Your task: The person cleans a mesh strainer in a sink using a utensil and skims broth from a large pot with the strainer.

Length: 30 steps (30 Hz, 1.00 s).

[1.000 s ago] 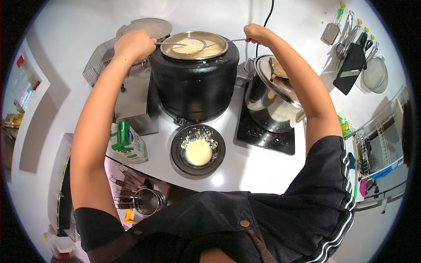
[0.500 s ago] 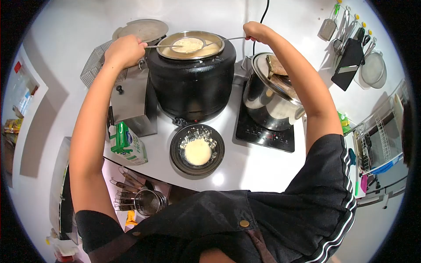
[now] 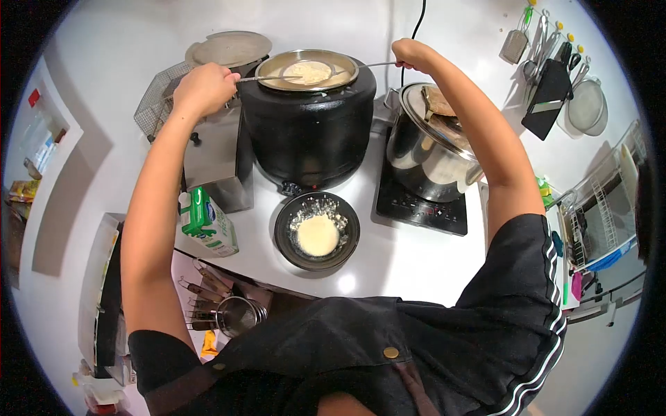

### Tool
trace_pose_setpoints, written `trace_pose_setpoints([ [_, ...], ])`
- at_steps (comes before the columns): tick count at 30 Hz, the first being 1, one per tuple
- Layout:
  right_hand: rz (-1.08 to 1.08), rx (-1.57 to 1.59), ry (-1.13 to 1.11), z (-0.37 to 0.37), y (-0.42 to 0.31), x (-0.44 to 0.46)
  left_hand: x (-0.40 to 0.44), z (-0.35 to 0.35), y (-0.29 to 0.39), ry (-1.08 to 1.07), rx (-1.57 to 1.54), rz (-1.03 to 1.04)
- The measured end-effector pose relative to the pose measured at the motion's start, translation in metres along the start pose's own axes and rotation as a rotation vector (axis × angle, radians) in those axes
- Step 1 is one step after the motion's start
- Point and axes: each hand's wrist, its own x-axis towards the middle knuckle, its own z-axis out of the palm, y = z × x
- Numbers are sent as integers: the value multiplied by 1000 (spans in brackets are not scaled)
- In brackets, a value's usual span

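My left hand [image 3: 207,90] is closed around the handle of a long metal utensil [image 3: 267,78]. It reaches over the pot rim, its far end lying among pale lumpy solids [image 3: 309,72]; its head cannot be made out. On the opposite side, my right hand [image 3: 414,55] grips the thin handle of a round strainer [image 3: 338,73]. The strainer holds the solids and sits low inside a black soup kettle [image 3: 312,132] with a metal rim, in pale liquid. Nearer me on the counter, a black bowl [image 3: 283,239] contains creamy liquid with white bits around its wall.
Right of the kettle, a lidded steel pot [image 3: 423,163] stands on an induction cooker [image 3: 423,212]. At left are a green-and-white carton [image 3: 208,223], a steel box [image 3: 220,170] and a wire basket [image 3: 152,104]. Utensils hang on the right wall; several strainers [image 3: 239,317] sit below the counter edge.
The view has shifted slightly, so most things sit a little further right. Both hands keep their grips, and the strainer still sits inside the kettle.
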Motion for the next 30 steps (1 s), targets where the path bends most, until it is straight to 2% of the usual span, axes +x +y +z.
trace_pose_setpoints([
  [3, -5, -45, 16, 1, -1, -11, -3, 6, -3, 56, -86, -28],
  [5, -3, -59, 19, 0, -4, -21, -6, 11, -6, -9, -67, -1],
  [8, 36, 27, 36, 3, -7, -31, -11, 12, -9, 37, -137, -15],
  [16, 298, 181, -85, 12, -9, -56, -13, 22, -14, 59, -215, 9],
  [18, 325, 129, -103, 17, -3, -63, -13, 28, -16, 66, -214, 21],
  [21, 281, 313, -60, 24, -2, -80, -8, 36, -20, 53, -242, 33],
  [23, 277, 303, -66, 27, -5, -88, 0, 40, -24, 178, -301, 117],
  [26, 292, 371, -31, 35, -13, -96, 5, 32, -20, 157, -229, 95],
  [30, 259, 424, 7, 48, -22, -102, 17, 39, -25, 172, -220, 191],
])
